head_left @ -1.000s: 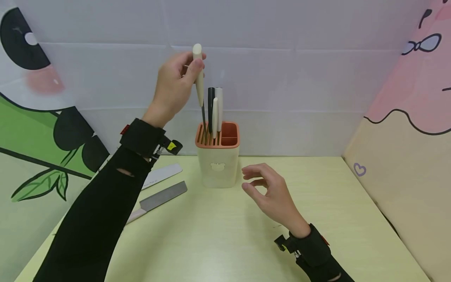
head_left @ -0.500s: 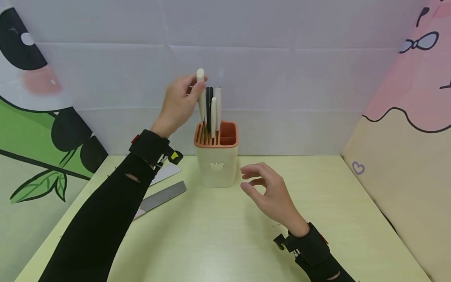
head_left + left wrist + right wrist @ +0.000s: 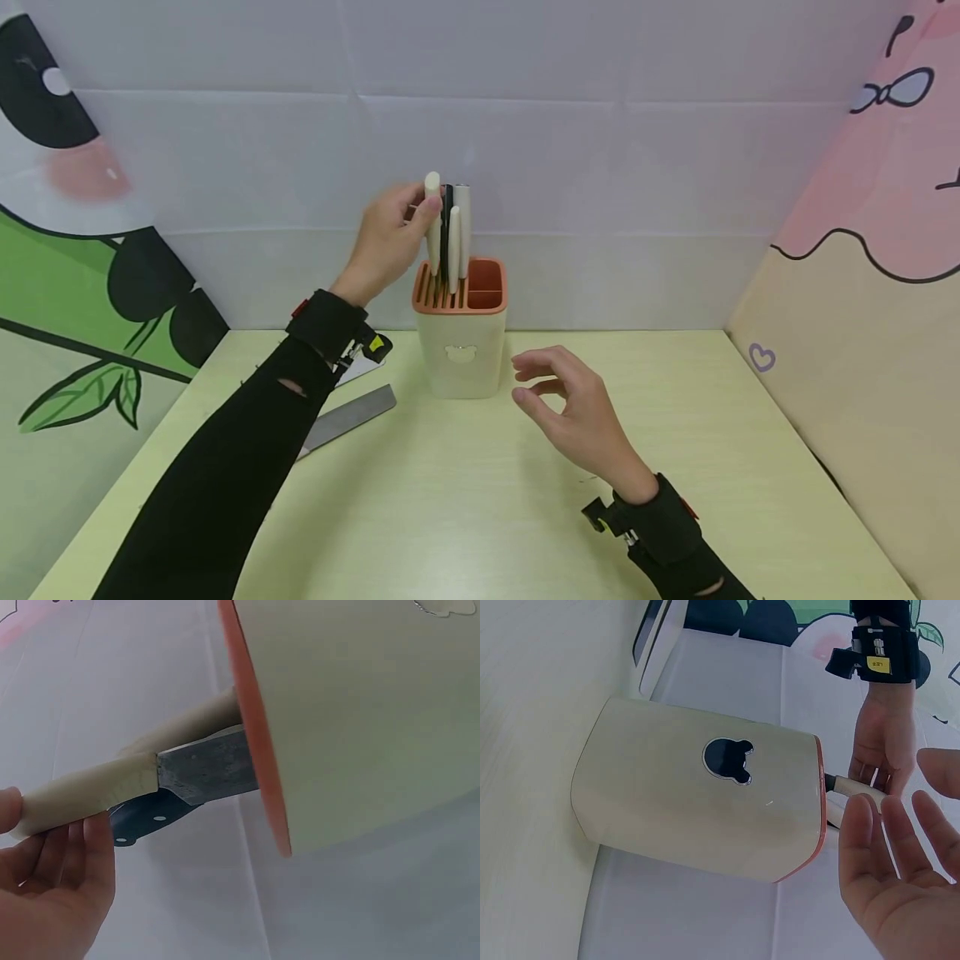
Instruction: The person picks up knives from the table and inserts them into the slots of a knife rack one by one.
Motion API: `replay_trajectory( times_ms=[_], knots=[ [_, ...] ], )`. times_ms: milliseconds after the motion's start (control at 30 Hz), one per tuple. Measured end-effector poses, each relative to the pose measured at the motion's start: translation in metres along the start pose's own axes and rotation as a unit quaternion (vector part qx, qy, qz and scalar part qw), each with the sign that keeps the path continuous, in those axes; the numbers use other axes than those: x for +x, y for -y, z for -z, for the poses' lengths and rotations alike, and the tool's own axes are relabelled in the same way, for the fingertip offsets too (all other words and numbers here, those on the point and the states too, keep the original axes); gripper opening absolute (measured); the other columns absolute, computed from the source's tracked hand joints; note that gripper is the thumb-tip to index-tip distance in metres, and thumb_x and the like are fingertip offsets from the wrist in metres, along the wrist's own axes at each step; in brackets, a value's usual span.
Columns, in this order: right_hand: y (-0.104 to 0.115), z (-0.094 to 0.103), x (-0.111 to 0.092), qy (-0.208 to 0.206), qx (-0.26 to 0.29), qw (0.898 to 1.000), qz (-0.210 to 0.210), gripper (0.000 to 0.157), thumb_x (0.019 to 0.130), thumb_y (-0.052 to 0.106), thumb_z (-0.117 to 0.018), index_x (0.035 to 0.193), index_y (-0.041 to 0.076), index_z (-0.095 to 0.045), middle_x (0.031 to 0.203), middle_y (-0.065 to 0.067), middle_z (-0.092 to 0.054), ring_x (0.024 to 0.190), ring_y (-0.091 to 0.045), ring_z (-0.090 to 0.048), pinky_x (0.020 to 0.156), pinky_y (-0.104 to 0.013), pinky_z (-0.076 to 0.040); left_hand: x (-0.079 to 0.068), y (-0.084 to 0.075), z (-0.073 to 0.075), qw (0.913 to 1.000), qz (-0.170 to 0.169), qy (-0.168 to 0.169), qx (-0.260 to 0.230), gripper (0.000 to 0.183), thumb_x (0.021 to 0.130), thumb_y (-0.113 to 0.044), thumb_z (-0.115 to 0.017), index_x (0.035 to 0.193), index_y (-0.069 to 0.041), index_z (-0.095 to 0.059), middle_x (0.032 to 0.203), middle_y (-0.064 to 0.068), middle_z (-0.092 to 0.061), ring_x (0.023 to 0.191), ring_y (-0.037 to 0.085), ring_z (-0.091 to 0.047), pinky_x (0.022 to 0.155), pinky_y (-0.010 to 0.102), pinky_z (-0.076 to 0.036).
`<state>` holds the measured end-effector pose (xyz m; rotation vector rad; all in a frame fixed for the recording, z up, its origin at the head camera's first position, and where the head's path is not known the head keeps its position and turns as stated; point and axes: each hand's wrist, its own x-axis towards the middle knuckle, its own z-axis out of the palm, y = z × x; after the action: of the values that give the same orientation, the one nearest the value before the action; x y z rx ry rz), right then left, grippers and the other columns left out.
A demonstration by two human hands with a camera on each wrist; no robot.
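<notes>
My left hand (image 3: pixel 390 237) pinches the cream handle (image 3: pixel 90 787) of a knife between thumb and fingers. The knife's grey blade (image 3: pixel 210 769) runs down into the slotted orange top of a cream knife holder (image 3: pixel 461 362), with its upper part still showing outside the rim. Beside it in the slots stand knives with a black handle (image 3: pixel 447 218), a white handle (image 3: pixel 463 221) and a shorter cream handle (image 3: pixel 454 246). My right hand (image 3: pixel 570 408) hovers over the table to the holder's right, fingers loosely bent, holding nothing.
A broad grey blade (image 3: pixel 352 419) lies flat on the table (image 3: pixel 450 517) left of the holder, its handle mostly behind my left sleeve. Behind that lies a flat white piece (image 3: pixel 363 367), partly covered. A cloth-covered wall (image 3: pixel 600 192) rises close behind the holder.
My left hand has come down and slightly right with the knife, and its blade has sunk deeper into the slot. My right hand has stayed in place.
</notes>
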<state>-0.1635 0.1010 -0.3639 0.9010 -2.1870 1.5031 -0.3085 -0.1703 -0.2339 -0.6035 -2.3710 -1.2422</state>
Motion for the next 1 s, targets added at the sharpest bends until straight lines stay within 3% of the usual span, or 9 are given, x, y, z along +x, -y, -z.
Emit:
replay_trajectory(
  times_ms=[500,800,1000],
  knots=[
    [0.0,0.002,-0.002,0.001,-0.003,1.0,-0.001,0.039,0.095,-0.002,-0.078,0.131,0.009,-0.068,0.125,-0.002,-0.069,0.109,-0.026,-0.07,0.089,-0.033,-0.063,-0.01,0.015,-0.01,0.9997,0.015,0.019,0.005,0.044,0.113,-0.036,-0.053,0.143,-0.005,-0.063,0.129,0.016,-0.062,0.115,0.029,-0.061,0.097,0.047,-0.054],
    [0.0,0.002,-0.002,0.0,0.0,1.0,-0.002,0.038,0.095,-0.003,-0.078,0.13,0.007,-0.067,0.125,-0.003,-0.069,0.109,-0.03,-0.07,0.088,-0.033,-0.063,-0.013,0.023,-0.014,0.9992,0.021,0.029,0.015,0.047,0.114,-0.039,-0.051,0.144,-0.005,-0.062,0.129,0.017,-0.063,0.115,0.031,-0.061,0.093,0.049,-0.057],
    [-0.001,0.002,-0.002,-0.001,-0.004,1.0,0.002,0.038,0.094,-0.003,-0.078,0.13,0.006,-0.067,0.125,-0.003,-0.069,0.109,-0.02,-0.07,0.088,-0.034,-0.064,-0.014,0.024,-0.016,0.9993,0.019,0.028,0.014,0.046,0.114,-0.038,-0.051,0.142,-0.003,-0.063,0.13,0.018,-0.063,0.116,0.031,-0.061,0.094,0.05,-0.056]
  ],
)
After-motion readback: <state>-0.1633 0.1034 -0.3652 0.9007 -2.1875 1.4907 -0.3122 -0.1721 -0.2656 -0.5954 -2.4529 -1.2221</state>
